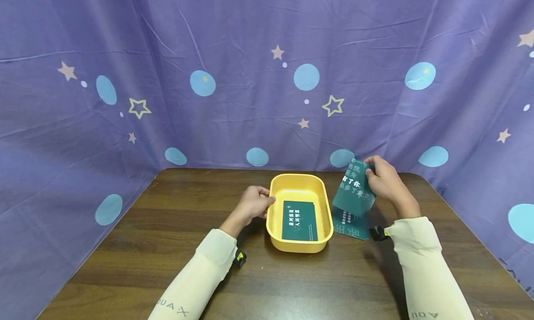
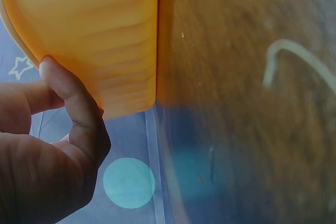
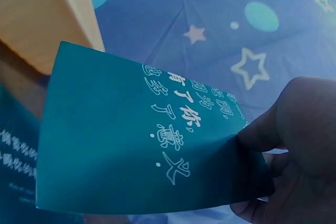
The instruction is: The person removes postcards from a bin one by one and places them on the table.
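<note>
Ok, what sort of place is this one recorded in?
Probably a makeshift recording booth, though the wider room is hidden: a star-patterned purple curtain hangs behind and beside a wood-grain table.

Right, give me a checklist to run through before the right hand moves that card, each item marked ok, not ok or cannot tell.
1. Right hand has a grip: ok, it pinches the raised card at one end.
2. Only one card in that pinch: cannot tell.
3. Tray steadied: ok, the left hand holds its rim.
4. Tray upright: ok, open side up on the table.
5. Tray card lying flat: ok, printed side up.
6. Table clear of cards: not ok, a table card lies right of the tray.
</note>
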The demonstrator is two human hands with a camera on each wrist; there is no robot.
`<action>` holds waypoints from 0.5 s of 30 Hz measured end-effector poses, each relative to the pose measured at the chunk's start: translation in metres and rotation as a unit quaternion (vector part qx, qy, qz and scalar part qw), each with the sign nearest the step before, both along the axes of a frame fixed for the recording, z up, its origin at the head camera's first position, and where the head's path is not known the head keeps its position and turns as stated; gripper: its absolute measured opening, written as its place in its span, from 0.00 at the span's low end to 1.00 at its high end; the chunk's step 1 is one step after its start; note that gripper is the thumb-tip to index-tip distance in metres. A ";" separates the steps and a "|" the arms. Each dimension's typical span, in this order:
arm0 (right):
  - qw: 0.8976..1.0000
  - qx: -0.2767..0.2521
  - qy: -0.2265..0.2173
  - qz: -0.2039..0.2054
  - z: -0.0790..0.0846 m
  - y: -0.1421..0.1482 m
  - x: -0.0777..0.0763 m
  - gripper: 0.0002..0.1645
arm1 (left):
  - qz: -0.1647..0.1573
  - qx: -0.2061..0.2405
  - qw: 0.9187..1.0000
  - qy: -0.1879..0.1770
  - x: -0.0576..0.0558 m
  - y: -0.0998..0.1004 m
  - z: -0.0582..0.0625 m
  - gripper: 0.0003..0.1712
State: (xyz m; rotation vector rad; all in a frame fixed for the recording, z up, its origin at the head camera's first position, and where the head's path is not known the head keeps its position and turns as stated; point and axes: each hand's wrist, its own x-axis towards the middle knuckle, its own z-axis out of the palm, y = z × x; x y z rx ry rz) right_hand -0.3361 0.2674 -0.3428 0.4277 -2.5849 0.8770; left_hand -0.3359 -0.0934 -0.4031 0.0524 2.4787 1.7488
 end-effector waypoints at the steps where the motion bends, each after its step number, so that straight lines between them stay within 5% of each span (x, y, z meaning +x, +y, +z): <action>1: 1.000 0.003 -0.010 0.003 -0.003 0.001 -0.002 0.14 | 0.000 0.000 1.000 -0.001 0.000 0.000 0.000 0.13; 11: 0.991 0.034 -0.128 0.028 -0.037 0.004 -0.017 0.14 | -0.001 0.001 1.000 -0.001 -0.001 -0.001 -0.001 0.14; 15: 0.988 0.059 -0.138 0.025 -0.045 0.004 -0.019 0.25 | -0.003 0.001 1.000 -0.003 0.000 0.000 0.000 0.14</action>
